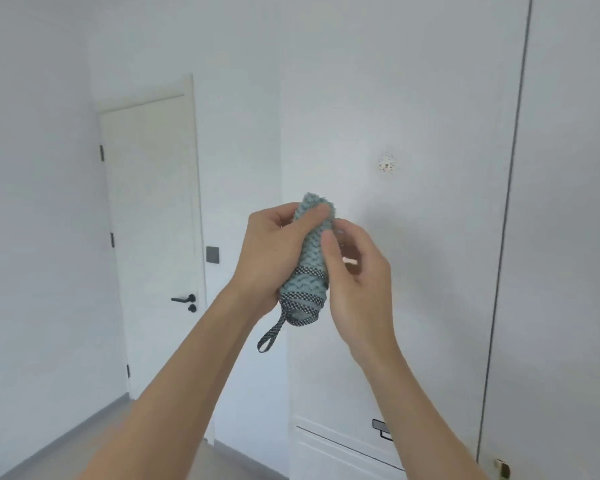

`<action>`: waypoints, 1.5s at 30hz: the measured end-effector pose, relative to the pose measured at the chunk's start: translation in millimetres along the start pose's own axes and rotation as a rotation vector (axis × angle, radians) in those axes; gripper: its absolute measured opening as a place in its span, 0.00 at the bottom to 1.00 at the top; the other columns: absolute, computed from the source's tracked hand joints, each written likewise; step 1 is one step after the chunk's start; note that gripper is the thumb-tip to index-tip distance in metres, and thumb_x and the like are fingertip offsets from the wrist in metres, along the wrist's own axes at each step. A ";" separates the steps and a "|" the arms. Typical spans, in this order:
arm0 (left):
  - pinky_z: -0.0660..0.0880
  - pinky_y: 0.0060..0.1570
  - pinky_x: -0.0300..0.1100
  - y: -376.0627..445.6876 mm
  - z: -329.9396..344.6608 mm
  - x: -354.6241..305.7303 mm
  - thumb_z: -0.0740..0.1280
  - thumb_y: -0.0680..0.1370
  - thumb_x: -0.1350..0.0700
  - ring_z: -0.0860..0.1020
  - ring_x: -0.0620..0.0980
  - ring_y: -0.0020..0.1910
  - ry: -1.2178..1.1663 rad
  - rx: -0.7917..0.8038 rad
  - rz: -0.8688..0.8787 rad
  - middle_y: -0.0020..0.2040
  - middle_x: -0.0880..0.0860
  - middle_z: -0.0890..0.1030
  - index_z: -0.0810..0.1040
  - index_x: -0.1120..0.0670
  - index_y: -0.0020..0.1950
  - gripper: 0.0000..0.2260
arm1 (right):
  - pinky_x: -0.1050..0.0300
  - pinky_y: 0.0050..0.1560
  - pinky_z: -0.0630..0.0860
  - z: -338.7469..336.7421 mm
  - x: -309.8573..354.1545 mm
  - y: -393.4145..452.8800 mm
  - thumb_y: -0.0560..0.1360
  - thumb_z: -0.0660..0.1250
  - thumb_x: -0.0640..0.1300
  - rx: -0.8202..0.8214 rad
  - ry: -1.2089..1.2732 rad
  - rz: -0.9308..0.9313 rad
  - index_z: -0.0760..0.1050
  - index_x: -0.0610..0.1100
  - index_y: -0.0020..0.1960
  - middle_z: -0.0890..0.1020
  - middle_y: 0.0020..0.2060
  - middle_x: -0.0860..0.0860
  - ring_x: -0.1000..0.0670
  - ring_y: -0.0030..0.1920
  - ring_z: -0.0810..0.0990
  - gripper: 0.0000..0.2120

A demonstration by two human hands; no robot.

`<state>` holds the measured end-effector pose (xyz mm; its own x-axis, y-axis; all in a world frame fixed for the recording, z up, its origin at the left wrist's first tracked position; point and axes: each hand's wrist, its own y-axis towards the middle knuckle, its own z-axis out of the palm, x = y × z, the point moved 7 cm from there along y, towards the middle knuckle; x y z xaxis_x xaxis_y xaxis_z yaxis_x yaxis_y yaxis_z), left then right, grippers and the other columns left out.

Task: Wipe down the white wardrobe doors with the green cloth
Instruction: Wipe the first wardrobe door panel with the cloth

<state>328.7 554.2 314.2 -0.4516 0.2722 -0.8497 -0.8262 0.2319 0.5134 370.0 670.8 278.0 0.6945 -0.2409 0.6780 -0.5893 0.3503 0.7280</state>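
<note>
The cloth point(309, 258) stands rolled upright between both hands, gripped by the left hand point(271, 258) with the right hand's point(357, 271) fingers point(329, 242) pinching its side, and the wardrobe door point(413, 133) lies just beyond the fingers.

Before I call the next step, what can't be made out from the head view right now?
- Right hand fingers: motion-blurred, so their hold on the cloth is unclear; the left hand plainly grips it.
- Cloth's far side: hidden by both hands.
- Wardrobe door: top and bottom cut by the frame edges.
- Round mark on the door: too small to identify.
</note>
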 end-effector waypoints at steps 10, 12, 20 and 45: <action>0.75 0.37 0.36 11.0 -9.0 28.1 0.74 0.77 0.67 0.79 0.41 0.33 0.432 0.033 0.311 0.45 0.52 0.84 0.85 0.54 0.54 0.10 | 0.53 0.51 0.80 49.2 -36.2 -7.4 0.75 0.67 0.47 0.181 1.139 0.563 0.84 0.43 0.49 0.83 0.46 0.44 0.47 0.49 0.84 0.10; 0.74 0.44 0.31 17.6 1.4 42.6 0.75 0.76 0.63 0.79 0.38 0.41 0.549 0.039 0.422 0.49 0.45 0.82 0.86 0.52 0.54 0.09 | 0.54 0.58 0.78 44.6 -48.9 -6.1 0.75 0.68 0.46 0.074 1.156 0.598 0.86 0.44 0.48 0.84 0.48 0.47 0.49 0.53 0.84 0.09; 0.52 0.80 0.37 69.0 37.0 69.3 0.57 0.85 0.46 0.55 0.38 0.82 0.640 0.359 0.614 0.81 0.45 0.67 0.71 0.51 0.79 0.23 | 0.57 0.65 0.75 25.7 -57.6 35.2 0.82 0.63 0.54 -0.265 1.054 0.438 0.82 0.47 0.64 0.84 0.61 0.54 0.55 0.61 0.83 0.17; 0.52 0.79 0.47 247.3 -80.7 35.6 0.66 0.81 0.48 0.52 0.49 0.82 0.332 0.164 0.714 0.83 0.54 0.55 0.60 0.54 0.83 0.32 | 0.38 0.73 0.67 24.1 -21.9 199.8 0.79 0.53 0.62 -0.797 -0.575 -0.259 0.61 0.54 0.79 0.69 0.73 0.54 0.46 0.74 0.69 0.30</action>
<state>81.1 545.9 401.3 -0.9501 0.1206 -0.2876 -0.2516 0.2485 0.9354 227.1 724.2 411.1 0.3337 -0.7205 0.6080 0.1443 0.6763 0.7223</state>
